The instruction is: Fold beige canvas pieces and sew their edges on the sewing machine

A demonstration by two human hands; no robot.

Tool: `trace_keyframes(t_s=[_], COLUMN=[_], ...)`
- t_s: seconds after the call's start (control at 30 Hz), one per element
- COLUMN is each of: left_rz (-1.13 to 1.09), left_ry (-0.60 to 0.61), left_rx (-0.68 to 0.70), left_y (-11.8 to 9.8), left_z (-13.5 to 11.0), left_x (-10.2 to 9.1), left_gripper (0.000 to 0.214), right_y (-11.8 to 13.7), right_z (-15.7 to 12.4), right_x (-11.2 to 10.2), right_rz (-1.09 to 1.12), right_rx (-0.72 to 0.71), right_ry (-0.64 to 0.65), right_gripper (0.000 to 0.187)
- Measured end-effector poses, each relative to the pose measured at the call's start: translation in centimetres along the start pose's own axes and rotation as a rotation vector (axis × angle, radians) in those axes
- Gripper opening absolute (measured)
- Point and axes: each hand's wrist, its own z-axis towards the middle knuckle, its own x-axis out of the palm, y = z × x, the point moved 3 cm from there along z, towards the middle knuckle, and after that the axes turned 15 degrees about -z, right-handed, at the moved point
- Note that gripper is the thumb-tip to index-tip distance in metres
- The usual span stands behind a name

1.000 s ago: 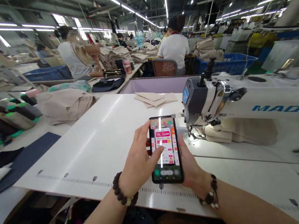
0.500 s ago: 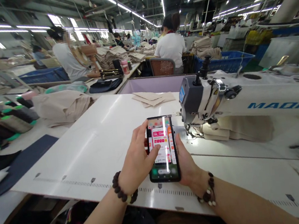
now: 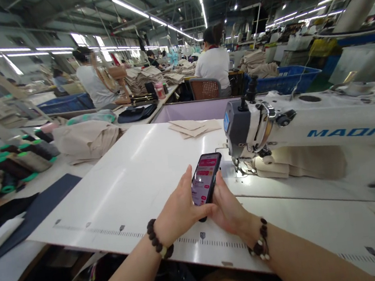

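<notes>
A black phone (image 3: 206,178) with a pink lit screen is held low over the white sewing table (image 3: 137,174), tilted towards the left. My right hand (image 3: 228,208) cups it from the right and below. My left hand (image 3: 180,212) wraps its left edge, the thumb lying across the screen's lower part. Both wrists wear dark bead bracelets. The head of a white sewing machine (image 3: 250,126) stands just right of the phone, with beige cloth (image 3: 299,163) under its arm.
Cut beige pieces (image 3: 191,127) lie at the table's far side. A beige cloth heap (image 3: 87,141) and thread cones (image 3: 15,161) sit to the left. Two seated people (image 3: 214,62) work at benches behind, among fabric stacks and blue crates (image 3: 286,80).
The phone has tipped from nearly flat facing me to tilted left and moved slightly lower. My left thumb has slid from mid-screen to the bottom.
</notes>
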Motion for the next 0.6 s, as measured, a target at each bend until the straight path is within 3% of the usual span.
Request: trace_keyframes(t_s=[0.2,0.37,0.5,0.6], left_rz=[-0.039,0.243,0.462,0.485], left_ry=[-0.059,-0.300,-0.461,-0.488], left_rx=[-0.063,-0.190,-0.334,-0.332], left_y=[1.5,6.0,9.5,11.0], left_z=[0.0,0.5,0.7,1.0], left_x=[-1.5,-6.6,-11.1,-12.7], left_gripper=[0.095,0.096,0.097,0.096], right_y=[-0.1,-0.8,-1.0,-0.9], right_z=[0.0,-0.3,-0.3,-0.4], right_x=[-0.5,-1.9,-2.0,-1.7], right_rz=[-0.232,-0.442,-0.522,-0.647], right_rx=[-0.010,0.083,0.081,0.072], right_ry=[0.036,-0.112,-0.111,-0.086], right_gripper=[0.071,0.098,0.093,0.085])
